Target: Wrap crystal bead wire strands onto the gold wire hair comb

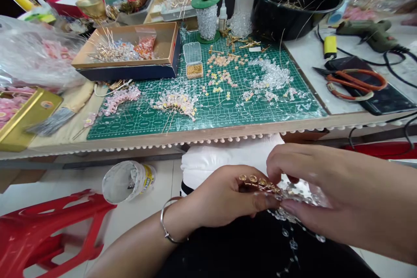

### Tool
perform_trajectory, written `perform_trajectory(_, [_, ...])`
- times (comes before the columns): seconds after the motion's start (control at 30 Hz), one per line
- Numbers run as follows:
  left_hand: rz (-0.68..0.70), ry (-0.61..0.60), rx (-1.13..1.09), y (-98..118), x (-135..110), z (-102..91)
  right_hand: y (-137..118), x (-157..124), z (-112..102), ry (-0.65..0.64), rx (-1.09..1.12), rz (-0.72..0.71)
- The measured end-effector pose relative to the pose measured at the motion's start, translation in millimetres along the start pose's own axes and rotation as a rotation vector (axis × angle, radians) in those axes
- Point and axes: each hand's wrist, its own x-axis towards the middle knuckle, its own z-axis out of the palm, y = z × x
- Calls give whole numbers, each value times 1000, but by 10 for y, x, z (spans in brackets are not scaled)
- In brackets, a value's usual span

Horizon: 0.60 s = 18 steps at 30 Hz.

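Honestly, snagging looked like the big risk: the left hand gripped a gold-coloured metal ornament with round settings above the black-clothed lap, while the right hand pinched at its clear beadwork, a clear-bead strand dangling below both hands. A hard tug could've bent the metal or popped beads off, probably onto the pale tiled floor. Beyond the hands, the wooden-edged counter carried a green gridded cutting mat, with orange-handled metal scissors ahead to the right. A red plastic stool stood left of the hands.
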Motion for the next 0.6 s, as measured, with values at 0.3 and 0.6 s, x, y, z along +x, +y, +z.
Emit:
perform_trajectory(0.3, [-94,-111,-82,-59,32,-54,22,92,18,-225,191,223])
perform_trajectory(0.6, [-120,-260,-250,-180,20,-161,-76,242,-154,-503,459,461])
